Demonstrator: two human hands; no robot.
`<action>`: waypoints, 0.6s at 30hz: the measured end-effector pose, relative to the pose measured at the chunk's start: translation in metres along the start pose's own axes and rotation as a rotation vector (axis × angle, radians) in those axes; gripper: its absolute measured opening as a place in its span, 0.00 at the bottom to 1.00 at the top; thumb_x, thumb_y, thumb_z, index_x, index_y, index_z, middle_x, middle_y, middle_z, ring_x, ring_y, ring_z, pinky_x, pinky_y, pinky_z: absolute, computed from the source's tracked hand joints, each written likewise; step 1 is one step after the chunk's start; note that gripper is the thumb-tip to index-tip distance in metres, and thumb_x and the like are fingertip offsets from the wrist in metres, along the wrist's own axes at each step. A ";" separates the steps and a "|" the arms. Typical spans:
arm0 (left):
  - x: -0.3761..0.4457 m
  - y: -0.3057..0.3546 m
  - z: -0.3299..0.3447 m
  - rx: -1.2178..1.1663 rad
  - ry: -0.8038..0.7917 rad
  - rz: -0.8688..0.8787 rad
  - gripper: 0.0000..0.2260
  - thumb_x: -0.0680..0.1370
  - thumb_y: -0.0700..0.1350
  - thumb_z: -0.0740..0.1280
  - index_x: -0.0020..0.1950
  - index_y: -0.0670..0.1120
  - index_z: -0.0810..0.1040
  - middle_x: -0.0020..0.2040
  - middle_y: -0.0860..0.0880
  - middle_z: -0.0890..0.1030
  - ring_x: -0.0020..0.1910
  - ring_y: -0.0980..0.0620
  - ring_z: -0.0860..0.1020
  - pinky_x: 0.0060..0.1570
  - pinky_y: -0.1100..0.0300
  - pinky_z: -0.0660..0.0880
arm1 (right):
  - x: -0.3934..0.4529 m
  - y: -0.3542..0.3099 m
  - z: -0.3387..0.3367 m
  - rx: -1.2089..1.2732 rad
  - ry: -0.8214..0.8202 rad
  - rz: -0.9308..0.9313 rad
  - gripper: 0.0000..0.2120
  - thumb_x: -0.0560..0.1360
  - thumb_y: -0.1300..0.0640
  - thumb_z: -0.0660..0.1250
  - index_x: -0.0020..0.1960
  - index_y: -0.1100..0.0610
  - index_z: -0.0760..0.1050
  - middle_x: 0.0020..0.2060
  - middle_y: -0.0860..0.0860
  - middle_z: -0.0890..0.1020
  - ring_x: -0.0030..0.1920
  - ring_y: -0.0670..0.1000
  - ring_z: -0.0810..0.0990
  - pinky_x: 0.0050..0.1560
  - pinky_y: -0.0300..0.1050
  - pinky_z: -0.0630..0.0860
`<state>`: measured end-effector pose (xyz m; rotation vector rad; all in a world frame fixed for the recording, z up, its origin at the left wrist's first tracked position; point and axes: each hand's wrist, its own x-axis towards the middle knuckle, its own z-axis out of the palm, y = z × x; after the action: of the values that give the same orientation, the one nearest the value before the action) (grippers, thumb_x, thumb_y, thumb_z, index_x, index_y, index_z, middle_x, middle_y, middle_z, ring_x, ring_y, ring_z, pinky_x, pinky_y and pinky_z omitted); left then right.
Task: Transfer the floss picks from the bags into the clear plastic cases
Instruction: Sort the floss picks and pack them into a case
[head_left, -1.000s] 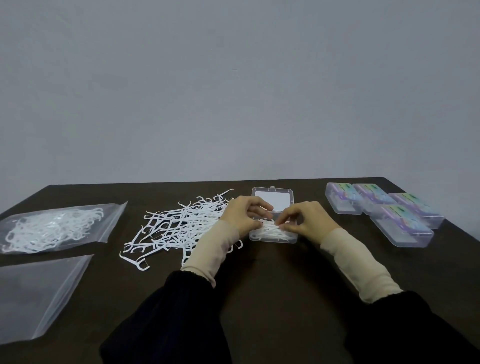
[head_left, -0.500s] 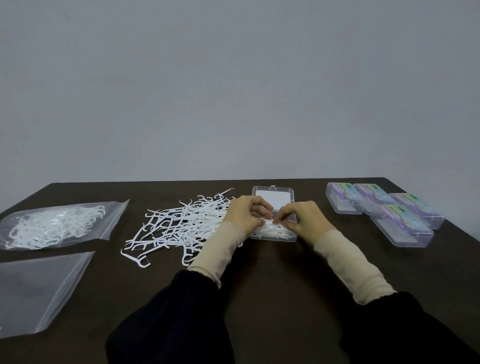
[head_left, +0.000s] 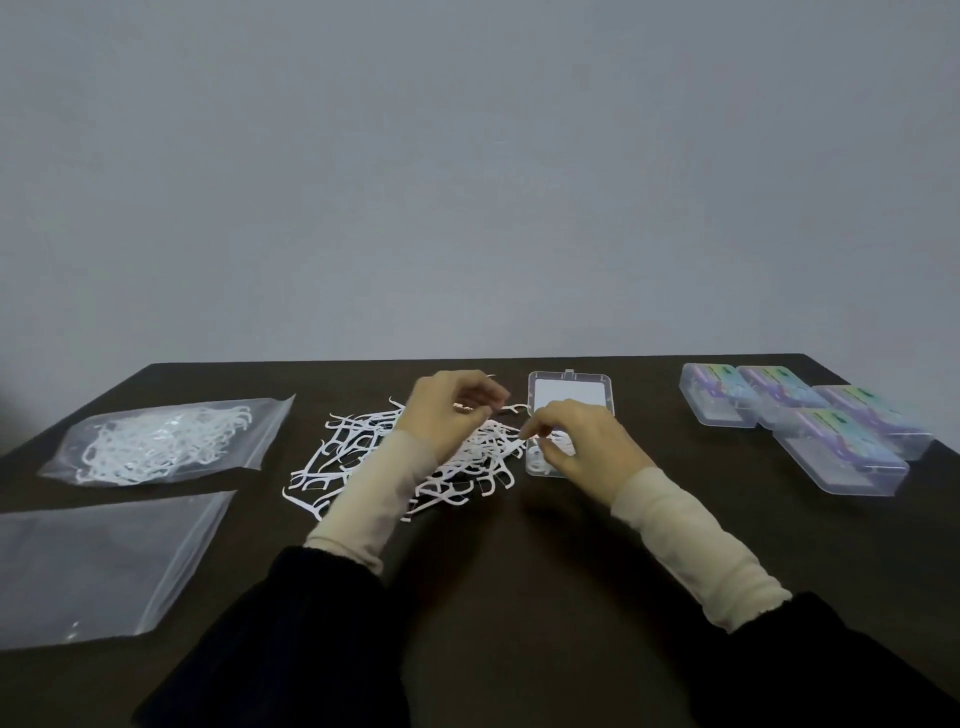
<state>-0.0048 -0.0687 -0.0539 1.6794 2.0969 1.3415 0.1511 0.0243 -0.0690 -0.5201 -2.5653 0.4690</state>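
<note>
Mid-table, near far edge:
open case: long axis runs far-to-near, lid end far, white insert showing.
loose floss picks: heap left of case, mixed headings.
left hand: fingers curled, contents unclear.
right hand: pinches picks at case.
labels on closed cases: unreadable.

Dark table: bags, picks, cases

dim, even light; soft focus, closed cases blurred at right.
</note>
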 end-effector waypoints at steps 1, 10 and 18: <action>-0.003 -0.007 -0.009 0.048 0.006 -0.008 0.11 0.72 0.30 0.65 0.47 0.43 0.82 0.43 0.48 0.83 0.41 0.59 0.79 0.45 0.70 0.75 | 0.002 -0.004 0.001 0.002 -0.009 0.008 0.10 0.74 0.64 0.63 0.52 0.54 0.79 0.50 0.50 0.81 0.53 0.49 0.77 0.59 0.46 0.72; -0.023 -0.054 -0.062 0.412 -0.065 -0.133 0.05 0.75 0.41 0.68 0.50 0.45 0.82 0.48 0.48 0.82 0.47 0.54 0.77 0.46 0.68 0.67 | 0.045 -0.040 0.028 -0.310 -0.197 0.065 0.17 0.78 0.61 0.58 0.66 0.56 0.67 0.65 0.52 0.72 0.65 0.53 0.70 0.62 0.48 0.67; -0.024 -0.057 -0.071 0.493 -0.255 -0.264 0.12 0.77 0.50 0.65 0.57 0.46 0.78 0.58 0.47 0.77 0.57 0.49 0.74 0.56 0.59 0.67 | 0.076 -0.037 0.040 -0.368 -0.307 0.153 0.13 0.77 0.60 0.60 0.61 0.57 0.72 0.61 0.56 0.76 0.59 0.58 0.75 0.58 0.49 0.70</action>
<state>-0.0788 -0.1265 -0.0615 1.5410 2.5063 0.5296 0.0586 0.0161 -0.0580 -0.8335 -2.9401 0.1293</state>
